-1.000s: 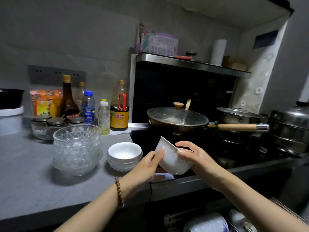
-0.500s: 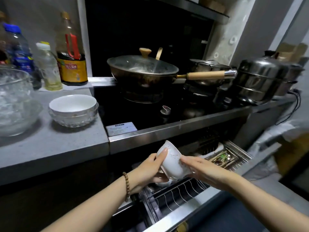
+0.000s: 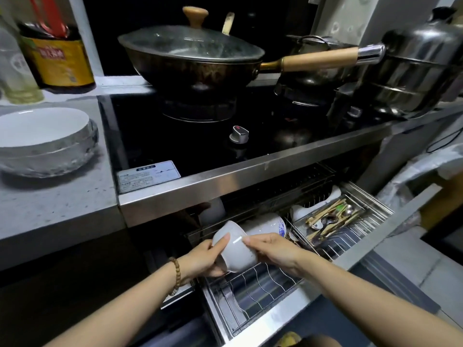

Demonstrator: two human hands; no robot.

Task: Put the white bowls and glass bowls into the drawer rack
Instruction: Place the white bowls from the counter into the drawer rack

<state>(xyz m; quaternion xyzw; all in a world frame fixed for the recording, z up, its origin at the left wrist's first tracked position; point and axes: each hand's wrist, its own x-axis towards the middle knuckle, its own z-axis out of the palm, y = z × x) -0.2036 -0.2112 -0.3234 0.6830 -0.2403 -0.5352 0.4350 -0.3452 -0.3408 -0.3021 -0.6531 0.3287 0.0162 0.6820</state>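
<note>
Both my hands hold a white bowl point(image 3: 236, 251), tipped on its side, just above the wire drawer rack point(image 3: 253, 288) in the pulled-out drawer under the stove. My left hand point(image 3: 204, 257) grips its left side, thumb up on the wall. My right hand point(image 3: 271, 249) holds its right side with fingers along the wall. Behind it a white bowl with blue pattern point(image 3: 266, 225) lies in the rack. On the grey counter at left another white bowl point(image 3: 41, 128) sits nested in a glass bowl point(image 3: 50, 159).
A cutlery basket point(image 3: 343, 219) with chopsticks and spoons fills the drawer's right part. On the black stove above stand a lidded wok point(image 3: 193, 58) with a wooden handle, a small pot and a steel steamer point(image 3: 411, 68). Bottles point(image 3: 57, 58) stand at the back left.
Both hands carried the white bowl from stove height down to the open drawer. The view followed downward and closer, so the rack now fills the lower middle.
</note>
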